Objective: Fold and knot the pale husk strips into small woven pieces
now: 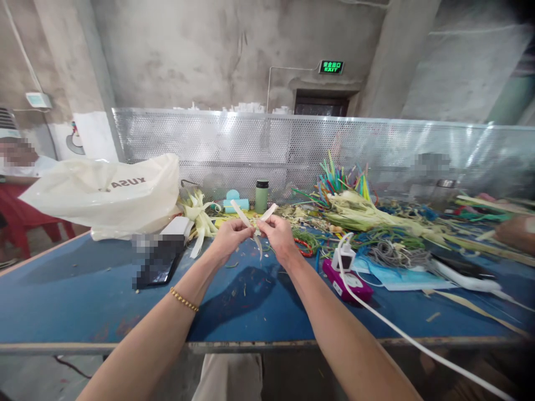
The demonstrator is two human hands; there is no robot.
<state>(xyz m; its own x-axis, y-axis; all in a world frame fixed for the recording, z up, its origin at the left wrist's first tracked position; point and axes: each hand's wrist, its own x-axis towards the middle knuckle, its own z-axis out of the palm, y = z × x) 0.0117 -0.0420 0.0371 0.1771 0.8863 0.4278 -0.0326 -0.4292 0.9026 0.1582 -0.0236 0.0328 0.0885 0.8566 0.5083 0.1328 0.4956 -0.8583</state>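
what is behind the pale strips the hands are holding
A green bottle and a light blue object are beyond the pale strips. Whatever lies directly behind the left hand and right hand is hidden.

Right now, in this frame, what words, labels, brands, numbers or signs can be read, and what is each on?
"EXIT": on the green-lit rectangular sign on the grey wall; the Chinese characters above it are too blurred to quote.
Brown letters on the creased cream plastic bag: distorted, not surely readable.
White label on the magenta plastic power block: too small to read.
Pale rectangular wall box: no text legible.
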